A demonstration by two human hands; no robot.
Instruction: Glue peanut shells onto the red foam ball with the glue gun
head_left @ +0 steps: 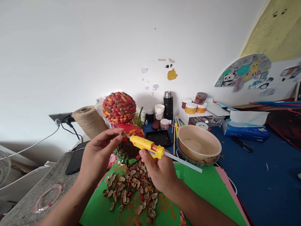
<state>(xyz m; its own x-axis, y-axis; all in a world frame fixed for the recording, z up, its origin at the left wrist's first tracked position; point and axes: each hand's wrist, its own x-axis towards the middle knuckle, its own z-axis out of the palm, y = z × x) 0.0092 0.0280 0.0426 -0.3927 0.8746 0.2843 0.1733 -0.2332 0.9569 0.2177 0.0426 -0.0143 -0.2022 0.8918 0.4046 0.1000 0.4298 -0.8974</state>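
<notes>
Between the thumb and fingers of my left hand (pixel 100 150) is a peanut shell half (pixel 123 134), its hollow side turned toward me. My right hand (pixel 160 171) grips a yellow hot glue gun (pixel 144 144), a clear glue stick (pixel 183 161) jutting from its back end. The gun's nozzle points left, at or just beside the shell. Below both hands, many loose peanut shells (pixel 135 182) lie on a green sheet (pixel 98 207) smeared with orange. Behind my hands stands a round form (pixel 119 108) covered in red, yellow and brown shells, above a second, partly covered red one (pixel 125 128).
A beige bowl (pixel 199 142) sits right of the glue gun. Twine (pixel 88 121) and a phone (pixel 76 158) are at left. Paint jars (pixel 191 108), a black thermos (pixel 168 105), paper cups (pixel 159 111) and a tissue pack (pixel 245 128) stand toward the wall.
</notes>
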